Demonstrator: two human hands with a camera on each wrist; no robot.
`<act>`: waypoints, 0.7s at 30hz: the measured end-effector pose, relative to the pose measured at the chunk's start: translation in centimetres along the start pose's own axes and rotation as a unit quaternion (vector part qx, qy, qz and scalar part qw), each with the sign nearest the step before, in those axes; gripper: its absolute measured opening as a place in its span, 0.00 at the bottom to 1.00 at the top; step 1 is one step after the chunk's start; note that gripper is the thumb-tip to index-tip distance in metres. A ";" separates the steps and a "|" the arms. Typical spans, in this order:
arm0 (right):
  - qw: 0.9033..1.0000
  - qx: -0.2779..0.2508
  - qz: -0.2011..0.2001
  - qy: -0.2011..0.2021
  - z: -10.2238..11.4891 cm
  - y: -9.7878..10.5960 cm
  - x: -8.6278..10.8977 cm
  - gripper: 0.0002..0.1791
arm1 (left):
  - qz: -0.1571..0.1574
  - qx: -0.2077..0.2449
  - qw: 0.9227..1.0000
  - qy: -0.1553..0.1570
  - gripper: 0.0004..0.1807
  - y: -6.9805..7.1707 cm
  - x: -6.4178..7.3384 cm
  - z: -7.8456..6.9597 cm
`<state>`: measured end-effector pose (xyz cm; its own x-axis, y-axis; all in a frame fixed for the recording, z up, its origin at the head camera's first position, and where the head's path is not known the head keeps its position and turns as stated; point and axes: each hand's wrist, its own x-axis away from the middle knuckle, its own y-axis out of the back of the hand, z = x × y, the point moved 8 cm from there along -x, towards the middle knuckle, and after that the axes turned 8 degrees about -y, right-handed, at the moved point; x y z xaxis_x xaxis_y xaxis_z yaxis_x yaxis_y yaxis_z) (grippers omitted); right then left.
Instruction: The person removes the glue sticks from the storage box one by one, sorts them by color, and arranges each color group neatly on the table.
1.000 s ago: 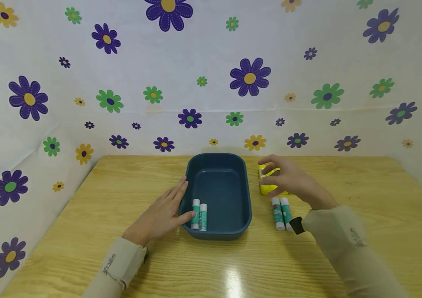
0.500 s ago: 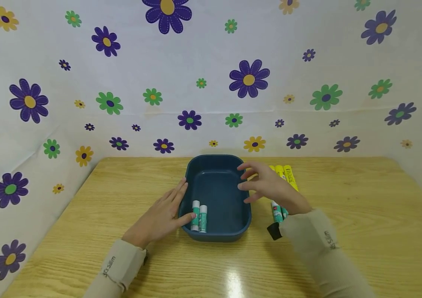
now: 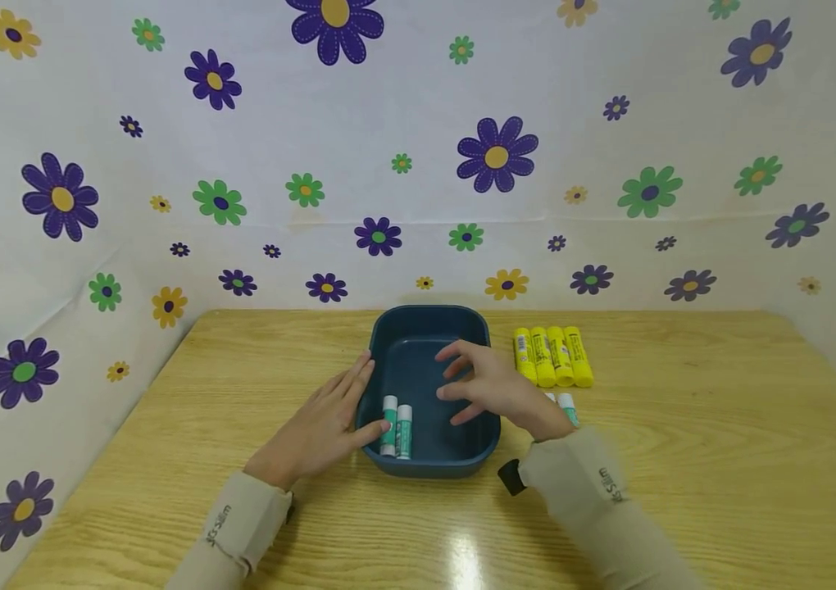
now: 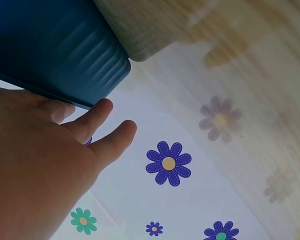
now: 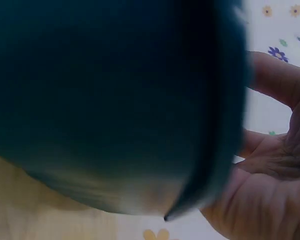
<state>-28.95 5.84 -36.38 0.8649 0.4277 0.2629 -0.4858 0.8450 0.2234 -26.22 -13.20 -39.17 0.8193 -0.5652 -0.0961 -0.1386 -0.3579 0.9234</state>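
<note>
A dark blue plastic bin stands on the table with two green-and-white glue sticks lying side by side in its near left corner. My left hand rests against the bin's left side, fingers straight along the rim and thumb reaching inside over the glue sticks. In the left wrist view the fingers touch the bin's wall. Above the right half of the bin hovers my right hand, its fingers spread and loosely bent, with nothing between them. The bin's wall hides part of that hand in the right wrist view.
Several yellow glue sticks lie in a row right of the bin. Nearer to me, two more green-and-white glue sticks are mostly hidden by the right wrist. A flower-print cloth hangs behind the wooden table.
My right hand has moved left, from over the yellow glue sticks to above the bin, uncovering the yellow row. The left hand and the bin stay put.
</note>
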 end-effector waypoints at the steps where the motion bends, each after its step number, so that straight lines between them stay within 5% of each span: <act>1: 1.000 -0.001 0.003 -0.002 -0.1 -0.3 -0.1 0.27 | 0.000 -0.002 1.000 -0.002 0.49 0.0 0.0 0.0; 21: 0.998 0.041 0.003 -0.044 -1.8 -4.2 -1.6 0.29 | -0.015 -0.109 0.993 -0.032 0.47 0.3 0.0 -0.5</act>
<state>-28.04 2.20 -39.43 0.8496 0.3995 0.3443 -0.5021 0.8123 0.2967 -26.00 -12.90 -38.70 0.7833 -0.6053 -0.1418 0.0153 -0.2093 0.9777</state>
